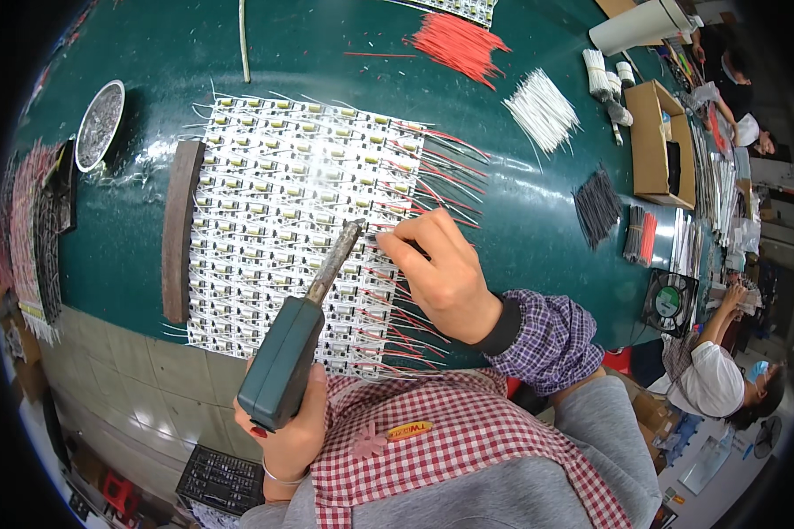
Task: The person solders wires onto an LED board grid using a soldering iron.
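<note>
My left hand [293,441] is closed round the green handle of a soldering iron [284,357], whose metal tip reaches up over a white panel of small circuit boards [265,203]. Right beside that tip, the thumb and forefinger of my right hand [441,278] pinch a thin wire at the panel's right part; the fingers hide most of it. Rows of small yellowish and dark components cover the panel. White wires cross it, while red, white and dark wires [454,172] stick out past its right edge.
A brown bar [182,231] lies along the panel's left edge. Beyond it stands a metal bowl [100,126]. Red wires [459,46], white wires [543,110] and black wires [597,207] lie in piles on the green table, near a cardboard box [648,145] and a fan [670,301]. Other people sit at right.
</note>
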The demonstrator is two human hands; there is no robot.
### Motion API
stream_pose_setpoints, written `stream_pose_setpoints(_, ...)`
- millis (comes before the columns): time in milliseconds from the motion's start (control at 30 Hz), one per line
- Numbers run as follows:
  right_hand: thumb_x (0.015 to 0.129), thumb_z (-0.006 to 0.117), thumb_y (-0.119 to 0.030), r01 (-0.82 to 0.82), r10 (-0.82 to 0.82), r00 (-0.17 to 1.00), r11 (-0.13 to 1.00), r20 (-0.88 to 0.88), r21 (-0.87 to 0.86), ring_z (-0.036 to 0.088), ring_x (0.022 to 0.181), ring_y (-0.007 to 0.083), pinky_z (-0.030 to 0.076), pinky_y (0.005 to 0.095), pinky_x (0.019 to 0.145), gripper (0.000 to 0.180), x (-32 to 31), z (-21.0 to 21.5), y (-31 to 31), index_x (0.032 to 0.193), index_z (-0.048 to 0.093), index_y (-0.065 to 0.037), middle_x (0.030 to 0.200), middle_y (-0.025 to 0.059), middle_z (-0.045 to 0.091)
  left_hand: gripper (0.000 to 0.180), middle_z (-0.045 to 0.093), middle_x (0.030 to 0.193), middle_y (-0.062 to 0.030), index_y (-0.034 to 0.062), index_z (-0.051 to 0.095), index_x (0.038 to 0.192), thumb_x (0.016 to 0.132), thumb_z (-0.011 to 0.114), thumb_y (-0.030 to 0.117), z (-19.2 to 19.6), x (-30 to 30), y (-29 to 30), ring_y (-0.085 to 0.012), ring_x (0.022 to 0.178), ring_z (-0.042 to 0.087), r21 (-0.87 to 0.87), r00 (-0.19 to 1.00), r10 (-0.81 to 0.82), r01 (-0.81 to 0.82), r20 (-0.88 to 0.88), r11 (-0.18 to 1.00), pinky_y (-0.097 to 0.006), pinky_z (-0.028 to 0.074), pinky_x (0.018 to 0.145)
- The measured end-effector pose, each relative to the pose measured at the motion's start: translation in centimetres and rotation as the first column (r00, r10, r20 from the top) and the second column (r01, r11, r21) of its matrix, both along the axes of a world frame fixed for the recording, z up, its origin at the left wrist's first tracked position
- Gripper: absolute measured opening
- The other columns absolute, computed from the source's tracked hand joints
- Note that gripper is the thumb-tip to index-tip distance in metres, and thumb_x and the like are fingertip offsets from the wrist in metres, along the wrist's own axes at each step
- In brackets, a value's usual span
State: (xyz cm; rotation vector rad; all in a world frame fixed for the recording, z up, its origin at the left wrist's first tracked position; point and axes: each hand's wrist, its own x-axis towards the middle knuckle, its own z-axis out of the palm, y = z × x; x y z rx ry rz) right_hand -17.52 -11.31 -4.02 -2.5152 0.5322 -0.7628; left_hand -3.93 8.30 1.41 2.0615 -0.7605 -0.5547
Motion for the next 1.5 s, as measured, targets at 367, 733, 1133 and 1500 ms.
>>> stream_pose_setpoints(367,0.07,0.066,0.005,0.018,-0.017,0.999,1.0,-0.041,0.019,0.056,0.09,0.0283,0.051,0.0346,0.076,0.033,0.0,-0.1,0.3,0.103,0.064,0.007,0.098,0.0136,0.058,0.02,0.066,0.084,-0.0109,-0.0085,0.067,0.096,0.08,0.075,0.0,-0.4,0.2,0.1,-0.0134,0.069,0.061,-0.067,0.992,-0.066,0.06,-0.104,0.996,-0.027,0.049,0.061)
stream_pose_setpoints(733,0.07,0.065,0.005,0.024,-0.023,0.999,0.999,-0.049,0.028,0.055,0.09,0.0276,0.051,0.0338,0.076,0.031,0.0,-0.2,0.5,0.101,0.064,0.006,0.097,0.0131,0.058,0.015,0.059,0.077,-0.0081,-0.0057,0.065,0.09,0.08,0.074,-0.001,0.0,0.1,0.0,-0.0155,0.061,0.055,-0.069,0.991,-0.088,0.082,-0.101,0.994,-0.028,0.043,0.055)
stream_pose_setpoints(1133,0.065,0.065,0.014,0.053,-0.053,0.998,0.998,0.014,0.014,0.058,0.083,0.0267,0.051,0.0342,0.066,0.038,0.3,-0.3,0.4,0.102,0.067,0.003,0.093,0.0115,0.059,0.025,0.069,0.086,-0.0116,-0.0058,0.068,0.1,0.079,0.077,0.005,-0.5,-0.3,1.3,-0.0168,0.066,0.063,-0.07,0.998,0.022,-0.026,-0.053,0.997,-0.03,0.051,0.06)
stream_pose_setpoints(1500,0.073,0.064,0.005,0.026,-0.025,0.999,0.999,-0.044,0.02,0.055,0.091,0.0281,0.051,0.0346,0.077,0.03,-0.1,-0.2,0.6,0.102,0.063,0.006,0.097,0.013,0.057,0.016,0.061,0.081,-0.0074,-0.0048,0.067,0.093,0.08,0.075,0.001,-1.0,-0.5,0.8,-0.0157,0.065,0.057,-0.07,0.991,-0.039,0.03,-0.13,0.997,-0.028,0.045,0.058)
